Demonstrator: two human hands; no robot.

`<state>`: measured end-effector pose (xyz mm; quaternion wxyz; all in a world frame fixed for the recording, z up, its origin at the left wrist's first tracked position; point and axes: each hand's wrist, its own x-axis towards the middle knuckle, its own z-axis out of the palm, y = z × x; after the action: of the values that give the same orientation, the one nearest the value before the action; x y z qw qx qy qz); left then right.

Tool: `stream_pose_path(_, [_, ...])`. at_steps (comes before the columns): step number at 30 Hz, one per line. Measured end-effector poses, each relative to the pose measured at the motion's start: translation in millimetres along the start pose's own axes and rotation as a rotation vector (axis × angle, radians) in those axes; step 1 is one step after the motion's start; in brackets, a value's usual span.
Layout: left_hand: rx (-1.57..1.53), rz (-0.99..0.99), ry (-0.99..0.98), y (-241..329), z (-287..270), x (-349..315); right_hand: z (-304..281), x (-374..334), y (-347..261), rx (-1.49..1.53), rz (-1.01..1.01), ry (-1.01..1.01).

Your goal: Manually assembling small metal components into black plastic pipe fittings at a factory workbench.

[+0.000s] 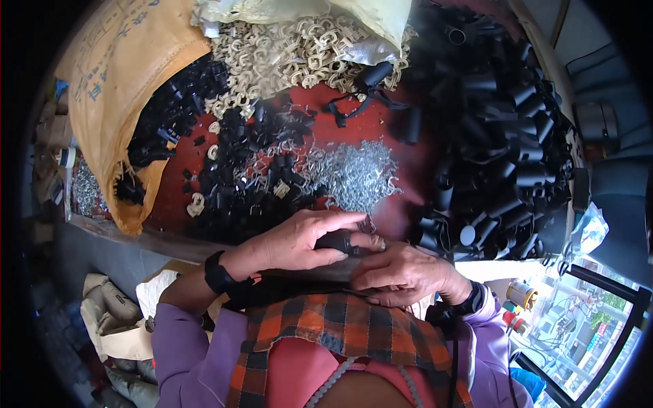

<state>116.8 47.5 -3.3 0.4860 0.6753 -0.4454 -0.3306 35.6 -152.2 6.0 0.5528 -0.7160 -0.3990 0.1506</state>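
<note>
Both hands close together at the near edge of the red table [416, 166], fingertips nearly meeting. Left hand [292, 241]: index finger stretched out toward the right, thumb below it, dark piece [332, 239] in the gap between them. Right hand [405, 274]: fingers curled, just right of that piece. View's dim and small there, so can't tell if either hand is actually clamped on anything, or if the dark piece is partly a finger cover. Just beyond my fingers: pile of silver metal hooks [360, 175]. Left of it, small black parts [228, 163] with a few beige ones mixed in. Far side, heap of beige clips [292, 58]. Right side, big heap of black cylinders [527, 146]. Far left, yellow sack [126, 88] lying open, black parts spilling from its mouth. Dark band on each wrist
</note>
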Motion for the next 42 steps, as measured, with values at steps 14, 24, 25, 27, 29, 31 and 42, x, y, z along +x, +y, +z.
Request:
stream_pose_path(14, [0.041,0.035,0.104,-3.6,14.0,13.6,-23.0,-3.0,8.9,0.442,0.183,-0.157])
stream_pose_path(24, [-0.06,-0.146,-0.455,7.1,13.4,27.1,-14.1,-32.2,4.9,0.614,0.276,-0.046])
stream_pose_path(25, [-0.048,-0.164,-0.482,8.8,11.5,29.5,-15.7,-33.5,5.0,0.61,0.283,-0.036])
stream_pose_path(27, [-0.046,-0.131,-0.47,2.9,13.5,30.9,-19.2,-34.5,6.5,0.611,0.289,-0.043])
stream_pose_path(29, [-0.039,-0.073,-0.443,-6.4,17.7,30.4,-21.9,-34.2,8.6,0.618,0.29,-0.058])
stream_pose_path(31, [-0.045,-0.012,-0.409,-13.8,23.6,31.7,-26.3,-32.7,9.0,0.645,0.309,-0.094])
stream_pose_path(42, [-0.074,0.088,-0.296,-24.8,33.5,35.3,-29.5,-31.0,14.8,0.827,0.334,-0.157])
